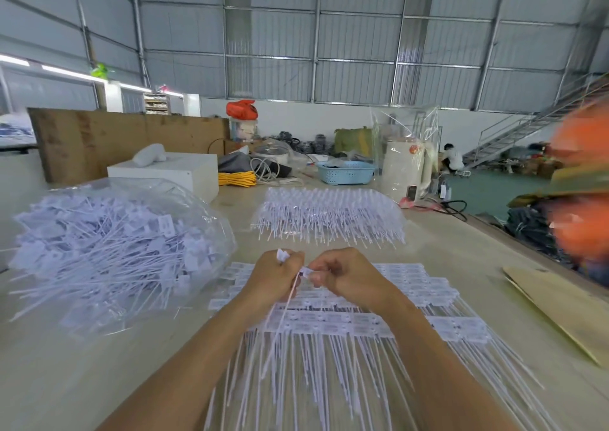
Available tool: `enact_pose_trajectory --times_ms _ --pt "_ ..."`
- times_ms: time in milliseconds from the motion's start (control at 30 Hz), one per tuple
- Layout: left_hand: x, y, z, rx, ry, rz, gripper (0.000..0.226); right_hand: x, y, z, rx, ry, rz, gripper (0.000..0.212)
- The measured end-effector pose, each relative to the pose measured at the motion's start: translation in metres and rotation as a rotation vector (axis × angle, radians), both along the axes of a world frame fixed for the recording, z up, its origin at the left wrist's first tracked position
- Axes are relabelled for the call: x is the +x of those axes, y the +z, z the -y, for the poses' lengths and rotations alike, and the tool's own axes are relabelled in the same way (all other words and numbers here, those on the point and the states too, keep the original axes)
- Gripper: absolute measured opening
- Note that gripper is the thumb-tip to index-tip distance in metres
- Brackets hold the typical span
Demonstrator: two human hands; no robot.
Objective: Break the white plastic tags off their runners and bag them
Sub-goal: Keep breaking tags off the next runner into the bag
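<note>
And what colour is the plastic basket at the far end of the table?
Light blue: the basket shows best in the head view.

Two hands are in view, the left hand (275,274) and the right hand (342,277). Between them they hold a few white tags (304,271); the exact number cannot be told, as they blur together. One clear plastic bag (99,308) lies on the worktop (461,259), stuffed with loose tags far too many to count. Two spreads of tags still on their runners lie there: one near spread (412,285) under the hands and one far stack (329,213). One blue basket (346,172), one white box (184,170), one coil of yellow cord (236,178) and one brown board (560,305) are also there. One person (452,157) crouches in the background.
</note>
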State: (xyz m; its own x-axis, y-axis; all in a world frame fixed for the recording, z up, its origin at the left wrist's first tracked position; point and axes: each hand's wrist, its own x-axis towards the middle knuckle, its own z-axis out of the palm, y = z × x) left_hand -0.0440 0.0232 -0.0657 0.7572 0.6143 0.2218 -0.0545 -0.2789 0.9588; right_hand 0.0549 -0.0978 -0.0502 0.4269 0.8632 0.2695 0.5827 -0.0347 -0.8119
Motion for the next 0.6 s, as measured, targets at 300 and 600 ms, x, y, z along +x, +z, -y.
enact_pose_trajectory --times_ms 300,600 --pt "-0.027 0.042 -0.007 -0.473 -0.414 -0.022 0.041 0.013 0.013 0.028 0.068 -0.02 0.06 0.018" --pt "-0.039 0.065 -0.029 -0.428 -0.059 0.17 0.023 0.007 0.021 0.025 0.337 -0.083 -0.285 0.01"
